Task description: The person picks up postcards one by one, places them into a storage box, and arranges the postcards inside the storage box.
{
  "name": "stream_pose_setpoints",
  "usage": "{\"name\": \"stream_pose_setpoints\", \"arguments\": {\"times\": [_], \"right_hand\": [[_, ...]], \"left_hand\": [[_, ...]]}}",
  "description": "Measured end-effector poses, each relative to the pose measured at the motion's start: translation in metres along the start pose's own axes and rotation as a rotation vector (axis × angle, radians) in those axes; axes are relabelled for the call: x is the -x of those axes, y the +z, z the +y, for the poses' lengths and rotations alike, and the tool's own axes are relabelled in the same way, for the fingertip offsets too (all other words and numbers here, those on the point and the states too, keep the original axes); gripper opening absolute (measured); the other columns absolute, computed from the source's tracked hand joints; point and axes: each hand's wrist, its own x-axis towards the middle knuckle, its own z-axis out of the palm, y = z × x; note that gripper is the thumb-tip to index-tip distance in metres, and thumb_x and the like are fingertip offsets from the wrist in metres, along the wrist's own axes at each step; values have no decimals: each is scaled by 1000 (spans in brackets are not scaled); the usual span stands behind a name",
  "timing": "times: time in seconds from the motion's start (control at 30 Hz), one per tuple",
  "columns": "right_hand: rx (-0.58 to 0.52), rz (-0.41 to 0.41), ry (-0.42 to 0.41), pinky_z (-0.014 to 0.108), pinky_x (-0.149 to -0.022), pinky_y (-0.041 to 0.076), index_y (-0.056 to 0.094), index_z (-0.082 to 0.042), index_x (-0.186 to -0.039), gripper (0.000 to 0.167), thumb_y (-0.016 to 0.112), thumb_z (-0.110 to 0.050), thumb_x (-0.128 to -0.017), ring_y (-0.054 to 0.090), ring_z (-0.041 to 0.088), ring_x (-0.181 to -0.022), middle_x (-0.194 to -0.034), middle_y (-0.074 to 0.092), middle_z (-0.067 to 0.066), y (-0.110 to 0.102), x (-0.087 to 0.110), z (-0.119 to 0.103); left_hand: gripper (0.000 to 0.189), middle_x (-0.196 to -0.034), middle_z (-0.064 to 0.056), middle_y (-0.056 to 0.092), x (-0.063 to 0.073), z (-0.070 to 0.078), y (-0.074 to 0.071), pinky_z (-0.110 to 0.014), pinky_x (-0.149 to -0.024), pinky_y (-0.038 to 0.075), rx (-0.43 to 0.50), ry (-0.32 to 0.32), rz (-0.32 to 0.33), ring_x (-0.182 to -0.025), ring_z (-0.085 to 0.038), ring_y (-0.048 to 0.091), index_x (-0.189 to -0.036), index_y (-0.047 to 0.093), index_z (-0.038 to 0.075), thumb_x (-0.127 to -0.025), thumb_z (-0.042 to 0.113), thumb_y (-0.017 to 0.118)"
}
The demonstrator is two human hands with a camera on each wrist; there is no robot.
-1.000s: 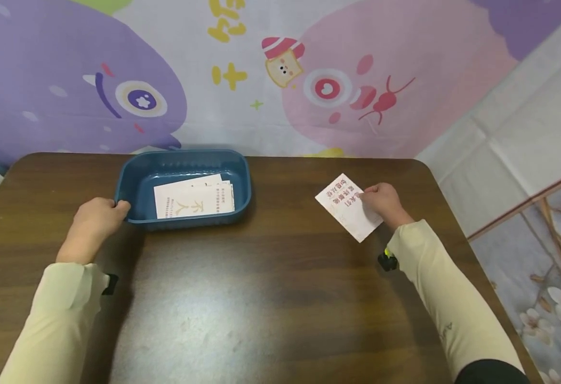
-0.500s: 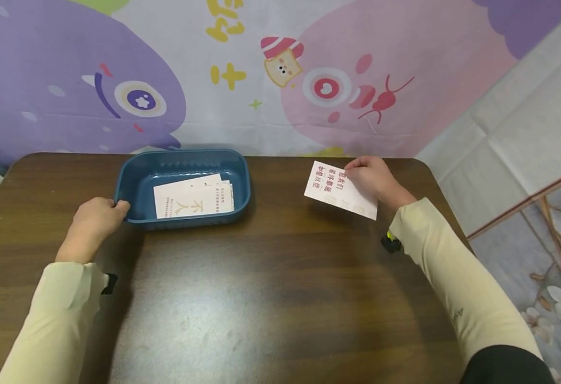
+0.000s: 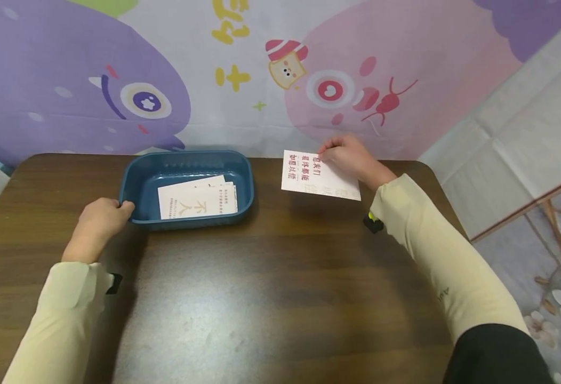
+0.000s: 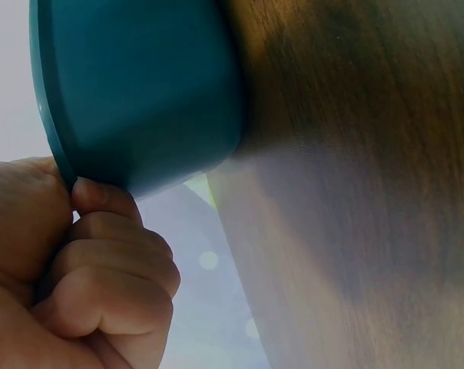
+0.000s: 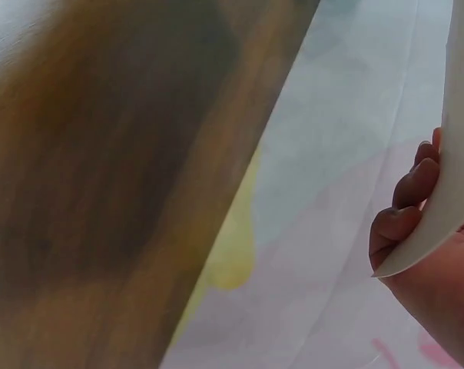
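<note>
A dark blue rectangular basin (image 3: 186, 223) stands at the back left of the table, with several printed cards (image 3: 196, 201) lying inside. At its near left corner, my left hand (image 3: 99, 223) pinches the rim between thumb and curled fingers; the left wrist view shows this grip on the basin wall (image 4: 147, 84). To the right, my right hand (image 3: 352, 159) holds a white card (image 3: 316, 178) with red writing by its far edge, above the table. In the right wrist view the card (image 5: 455, 177) is seen nearly edge-on, bent slightly, with fingertips (image 5: 416, 183) behind it.
The brown wooden table (image 3: 261, 288) has rounded back corners. Directly behind it hangs a cloth (image 3: 242, 122) printed with cartoon creatures. A pale panel and a floral cloth (image 3: 556, 314) lie past the right edge.
My right hand has lifted the card from the table and carried it left and toward the back, turning it on the way. The left hand stays on the basin rim.
</note>
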Motion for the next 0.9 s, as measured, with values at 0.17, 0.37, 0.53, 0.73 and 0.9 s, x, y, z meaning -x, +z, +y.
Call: {"name": "stream_pose_setpoints", "arguments": {"times": [0.17, 0.37, 0.53, 0.73, 0.9], "right_hand": [[6, -44, -15, 31, -92, 35, 66, -5, -99, 20, 60, -17, -85, 50, 16, -98, -101, 62, 7, 9, -8, -18], [-18, -97, -56, 29, -88, 36, 66, -3, -97, 18, 59, -15, -85, 49, 16, -94, -101, 62, 8, 25, -16, -39], [-28, -150, -100, 30, -91, 39, 66, -2, -97, 18, 57, -14, -86, 52, 18, -98, -101, 63, 9, 41, -22, -52], [-58, -199, -135, 31, -93, 39, 66, -2, -97, 17, 58, -12, -85, 53, 18, -100, -101, 63, 10, 60, -29, -64], [-49, -219, -166, 31, -93, 40, 67, -2, -97, 18, 58, -11, -84, 54, 19, -100, -103, 64, 10, 79, -35, -71]], "left_hand": [[41, -68, -11, 45, 1, 2, 1, -32, -58, 32, 8, -12, 6, -73, -30, 46, -66, 48, 3, -93, 30, 32], [40, -65, -8, 43, 5, 5, 3, -31, -56, 32, 22, -13, 27, -70, -29, 46, -61, 45, 6, -91, 29, 33], [38, -63, -6, 40, 6, 8, 6, -31, -56, 31, 26, -6, 31, -69, -28, 45, -59, 42, 8, -90, 28, 34], [39, -65, -9, 44, 5, 10, 7, -33, -57, 33, 8, 11, 43, -69, -30, 45, -58, 41, 9, -91, 29, 34], [39, -64, -7, 43, 6, 14, 8, -32, -56, 32, 23, 1, 44, -68, -28, 45, -58, 41, 9, -91, 28, 35]]}}
